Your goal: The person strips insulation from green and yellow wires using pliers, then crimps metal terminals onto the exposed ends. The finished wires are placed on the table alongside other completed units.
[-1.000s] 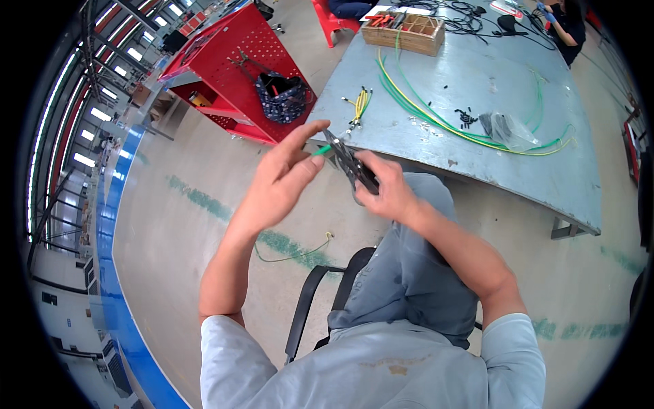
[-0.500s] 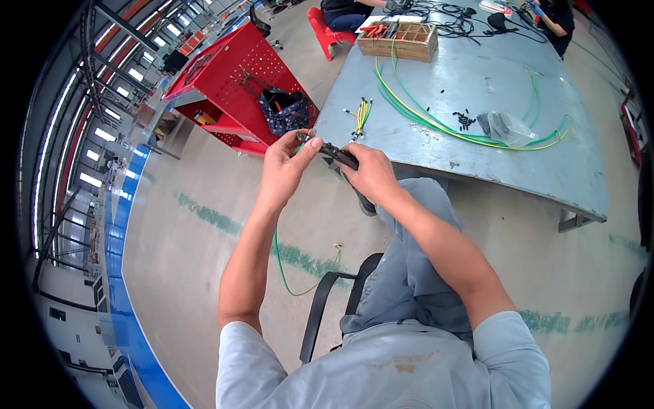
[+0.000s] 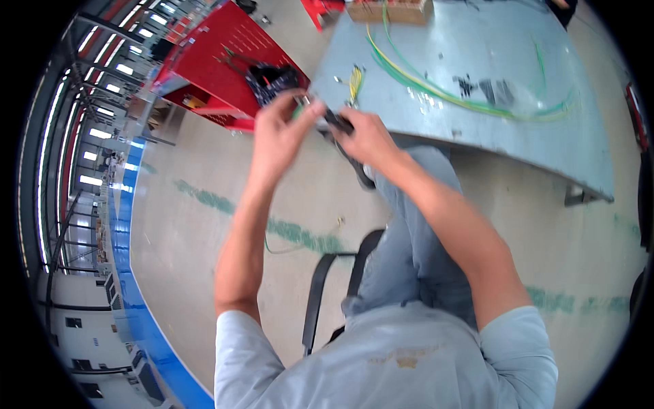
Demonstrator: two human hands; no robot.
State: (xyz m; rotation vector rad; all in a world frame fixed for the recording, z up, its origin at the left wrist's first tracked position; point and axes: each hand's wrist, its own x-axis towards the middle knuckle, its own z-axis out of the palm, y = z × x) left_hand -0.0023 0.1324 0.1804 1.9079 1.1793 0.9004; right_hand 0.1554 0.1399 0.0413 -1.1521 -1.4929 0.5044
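My left hand [image 3: 278, 140] is closed in a pinch on a green wire, whose loose length [image 3: 281, 251] hangs down beside my forearm. Dark-handled crimping pliers [image 3: 336, 121] are gripped in my right hand [image 3: 370, 142], their head pointing at my left fingertips. Motion blurs the hands and tool, so the wire end at the jaws cannot be made out. Just beyond, on the near left corner of the table, lies a small bunch of yellow-green wires [image 3: 355, 85] with dark tips.
The grey metal table [image 3: 470, 17] carries long green and yellow wires [image 3: 409, 78], small black pieces [image 3: 465, 86], a plastic bag [image 3: 501, 94] and a wooden box [image 3: 398, 12]. A red cabinet [image 3: 228, 51] with a dark bag [image 3: 266, 82] stands left. A black chair armrest [image 3: 317, 293] is below.
The view has tilted, so the table and cabinet sit higher in the picture. My hands stay together on the wire and pliers, now blurred by motion.
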